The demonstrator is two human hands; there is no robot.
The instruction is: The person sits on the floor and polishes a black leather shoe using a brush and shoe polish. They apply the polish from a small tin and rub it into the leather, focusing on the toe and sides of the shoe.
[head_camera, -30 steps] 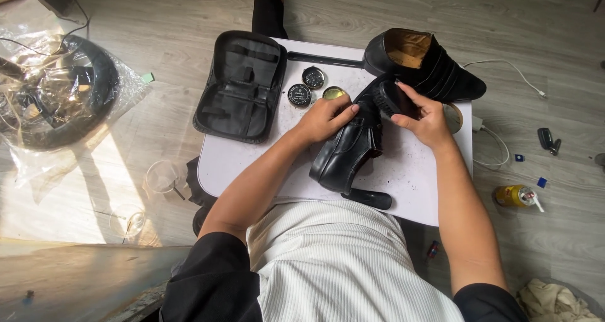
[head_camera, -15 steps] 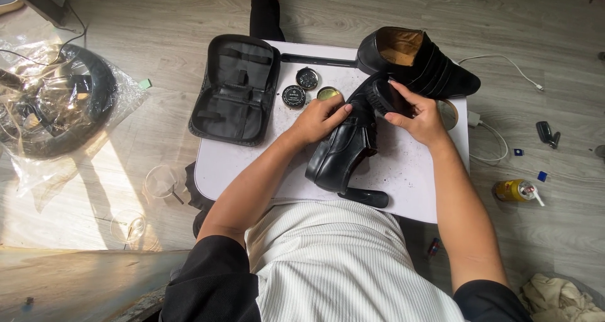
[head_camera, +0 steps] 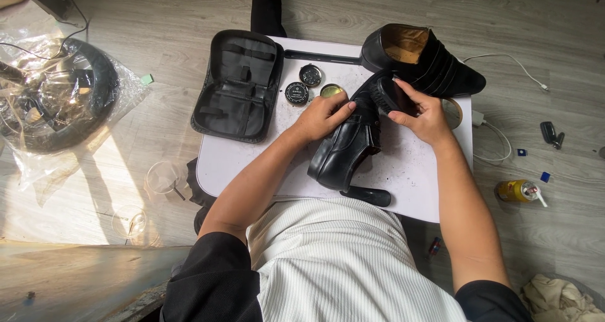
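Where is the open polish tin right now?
The open polish tin sits on the white table, just beyond the left hand, beside two closed tins.

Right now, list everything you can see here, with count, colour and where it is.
white lap table: one, white, over the person's legs.
shoe in hand: one, black leather, table middle.
second shoe: one, black with tan lining, table's far right corner.
brush: one, black, against the held shoe.
open case: one, black, table's far left edge.
round tins: three, two dark and one gold-toned, beside the case.
black handled tool: one, table's near edge.
yellow can: one, on the floor at right.
white cable: one, floor at far right.
plastic-wrapped wheel: one, black, floor at left.
left hand: steadying the shoe.
right hand: grip on the brush.
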